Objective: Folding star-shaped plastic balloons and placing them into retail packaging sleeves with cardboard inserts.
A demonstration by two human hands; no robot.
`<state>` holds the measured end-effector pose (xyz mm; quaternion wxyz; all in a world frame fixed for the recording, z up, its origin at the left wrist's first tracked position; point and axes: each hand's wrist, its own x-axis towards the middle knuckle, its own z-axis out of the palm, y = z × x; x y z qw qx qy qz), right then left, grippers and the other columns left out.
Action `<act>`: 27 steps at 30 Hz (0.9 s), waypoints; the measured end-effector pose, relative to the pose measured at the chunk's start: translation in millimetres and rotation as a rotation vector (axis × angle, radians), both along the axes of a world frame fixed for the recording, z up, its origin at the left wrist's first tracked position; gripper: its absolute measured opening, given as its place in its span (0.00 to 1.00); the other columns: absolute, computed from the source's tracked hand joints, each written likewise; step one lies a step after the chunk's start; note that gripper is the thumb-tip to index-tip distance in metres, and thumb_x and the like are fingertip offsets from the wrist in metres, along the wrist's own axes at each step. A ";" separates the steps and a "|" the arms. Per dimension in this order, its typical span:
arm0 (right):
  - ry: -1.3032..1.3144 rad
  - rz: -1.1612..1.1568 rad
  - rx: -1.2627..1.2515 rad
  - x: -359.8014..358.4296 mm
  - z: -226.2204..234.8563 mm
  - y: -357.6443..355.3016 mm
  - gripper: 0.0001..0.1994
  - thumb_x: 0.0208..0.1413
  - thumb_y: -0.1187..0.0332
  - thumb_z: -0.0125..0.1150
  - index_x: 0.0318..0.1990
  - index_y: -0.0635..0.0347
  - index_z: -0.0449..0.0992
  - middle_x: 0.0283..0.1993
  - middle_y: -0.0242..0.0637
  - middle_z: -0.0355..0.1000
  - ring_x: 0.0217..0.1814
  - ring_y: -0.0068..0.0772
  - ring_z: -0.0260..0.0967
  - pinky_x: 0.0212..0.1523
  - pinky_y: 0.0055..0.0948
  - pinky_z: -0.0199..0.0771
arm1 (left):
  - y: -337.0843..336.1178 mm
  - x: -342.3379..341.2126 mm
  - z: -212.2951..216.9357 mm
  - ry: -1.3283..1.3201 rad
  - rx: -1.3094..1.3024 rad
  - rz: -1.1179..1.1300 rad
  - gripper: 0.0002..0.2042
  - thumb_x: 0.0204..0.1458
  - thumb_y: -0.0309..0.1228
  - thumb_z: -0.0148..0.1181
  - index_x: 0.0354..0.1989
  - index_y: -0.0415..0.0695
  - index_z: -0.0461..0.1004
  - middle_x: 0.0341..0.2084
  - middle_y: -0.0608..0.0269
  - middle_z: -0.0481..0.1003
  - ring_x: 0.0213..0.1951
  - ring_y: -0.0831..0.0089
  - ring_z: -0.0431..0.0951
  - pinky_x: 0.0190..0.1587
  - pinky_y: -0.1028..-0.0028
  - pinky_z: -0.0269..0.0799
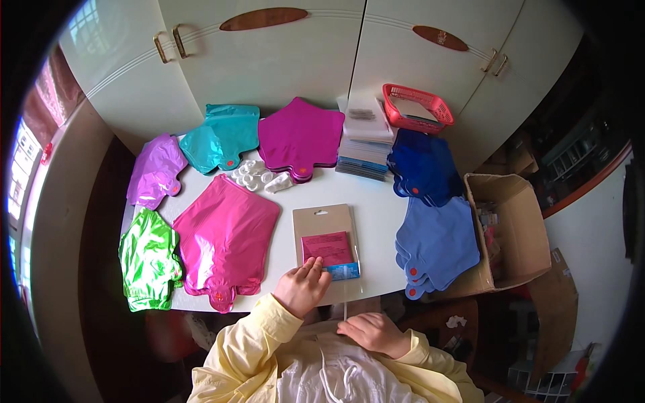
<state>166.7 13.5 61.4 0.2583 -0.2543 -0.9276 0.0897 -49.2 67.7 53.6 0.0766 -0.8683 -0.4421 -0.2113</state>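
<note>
A clear plastic sleeve with a tan backing card point(316, 220) lies on the table in front of me. In it sits a folded pink foil packet point(329, 247) above a blue label point(344, 271). My left hand point(304, 287) rests its outstretched fingers on the lower left of the sleeve and grips nothing. At the table's front edge, my right hand point(371, 333) is closed, fingertips pinching the lower end of a thin white strip point(346, 306). That strip runs down from the sleeve's near end.
Flat foil balloons lie around: pink point(228, 235), green point(149, 258), purple point(156, 169), teal point(222, 138), magenta point(301, 134), dark blue point(424, 164), light blue point(438, 242). Behind are stacked sleeves point(365, 144) and a red basket point(440, 111). A cardboard box point(517, 235) stands right.
</note>
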 end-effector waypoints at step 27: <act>0.078 -0.184 -0.238 9.1 2.3 85.5 0.19 0.41 0.69 0.69 0.45 0.56 0.78 0.50 0.31 0.74 0.58 0.35 0.66 0.56 0.34 0.66 | -2.1 -5.0 6.0 0.020 -0.046 -0.043 0.06 0.45 0.29 0.54 0.30 0.43 0.70 0.46 0.49 0.74 0.47 0.63 0.77 0.38 0.71 0.78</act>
